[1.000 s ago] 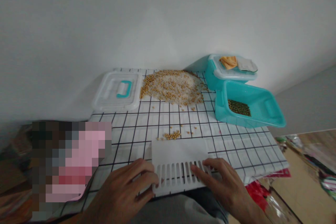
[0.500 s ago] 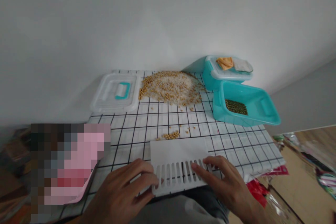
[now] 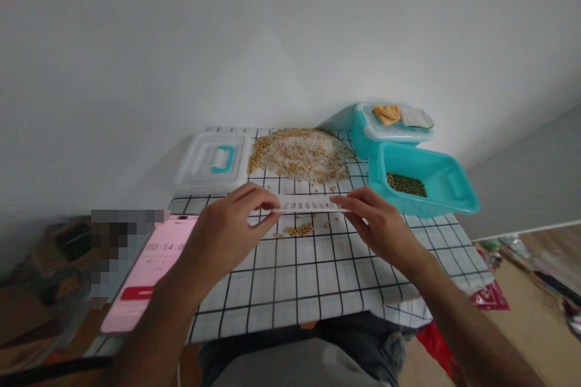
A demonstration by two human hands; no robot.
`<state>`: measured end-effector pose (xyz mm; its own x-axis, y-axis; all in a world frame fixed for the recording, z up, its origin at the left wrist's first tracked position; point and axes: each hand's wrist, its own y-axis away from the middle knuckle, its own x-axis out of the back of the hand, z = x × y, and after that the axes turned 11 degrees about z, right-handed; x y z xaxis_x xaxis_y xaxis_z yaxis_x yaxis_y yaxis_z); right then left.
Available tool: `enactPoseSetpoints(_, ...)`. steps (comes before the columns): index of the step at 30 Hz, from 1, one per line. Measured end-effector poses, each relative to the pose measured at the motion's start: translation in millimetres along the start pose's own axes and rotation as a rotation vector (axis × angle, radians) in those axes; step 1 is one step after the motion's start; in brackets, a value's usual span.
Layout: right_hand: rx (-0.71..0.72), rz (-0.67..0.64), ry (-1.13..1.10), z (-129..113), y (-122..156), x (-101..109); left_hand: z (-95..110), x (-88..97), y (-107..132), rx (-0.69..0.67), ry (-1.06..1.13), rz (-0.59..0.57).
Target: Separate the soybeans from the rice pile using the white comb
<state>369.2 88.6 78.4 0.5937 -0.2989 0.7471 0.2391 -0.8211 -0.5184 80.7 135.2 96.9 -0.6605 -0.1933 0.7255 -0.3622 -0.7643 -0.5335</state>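
A thin white slotted plate is held nearly edge-on above the table. My left hand pinches its left end between thumb and fingers. At the right end, my right hand grips it the same way. Just below and in front of the plate lies a small group of yellow soybeans. Beyond it spreads a large heap of soybeans mixed with white rice-like grains.
Right of the heap, an open teal bin contains green beans. Behind it is a lidded teal box with an orange cloth and a pale cloth on top. A clear lid and a pink-screened phone are at left.
Both hands have lifted the slotted plate off the table's near edge and moved it forward, tilting it nearly edge-on. My right hand has closed on its end. The view has shifted slightly.
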Motion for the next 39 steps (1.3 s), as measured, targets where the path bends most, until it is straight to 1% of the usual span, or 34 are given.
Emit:
enactPoseSetpoints(3, 0.029, 0.016, -0.052, 4.3, -40.7, 1.7, -4.8, 4.3, -23.1, 0.038, -0.023, 0.145)
enactPoseSetpoints(5, 0.054, 0.013, -0.035, 5.6, -62.6, 1.1, -9.6, 5.4, -36.4, 0.076, -0.035, 0.249)
enactPoseSetpoints(6, 0.060, 0.009, -0.014, 6.2, -71.4, -0.2, -13.0, 4.2, -42.5, 0.102, -0.034, 0.282)
enactPoseSetpoints(7, 0.062, 0.005, 0.011, 6.9, -78.7, -2.1, -17.0, 1.8, -48.2, 0.131, -0.026, 0.299)
enactPoseSetpoints(10, 0.057, -0.006, 0.076, 8.8, -90.9, -9.0, -30.2, -9.4, -60.7, 0.195, 0.011, 0.274)
enactPoseSetpoints(14, 0.039, 0.000, 0.083, 12.8, -90.7, -15.1, -40.1, -19.9, -64.4, 0.208, 0.049, 0.250)
enactPoseSetpoints(20, 0.004, -0.016, 0.077, 23.7, -86.8, -19.1, -40.9, -24.5, -59.3, 0.210, 0.049, 0.224)
enactPoseSetpoints(26, 0.004, 0.021, 0.093, 27.5, -94.0, -23.7, -46.3, -31.7, -66.6, 0.228, 0.057, 0.246)
enactPoseSetpoints(31, 0.001, 0.028, 0.104, 29.9, -96.7, -26.6, -48.3, -33.9, -71.1, 0.206, 0.056, 0.242)
enactPoseSetpoints(35, 0.010, 0.019, 0.094, 32.1, -94.7, -27.8, -49.2, -34.6, -68.5, 0.220, 0.043, 0.219)
enactPoseSetpoints(39, 0.005, -0.003, 0.074, 32.9, -92.8, -27.5, -49.8, -35.2, -64.7, 0.214, 0.043, 0.223)
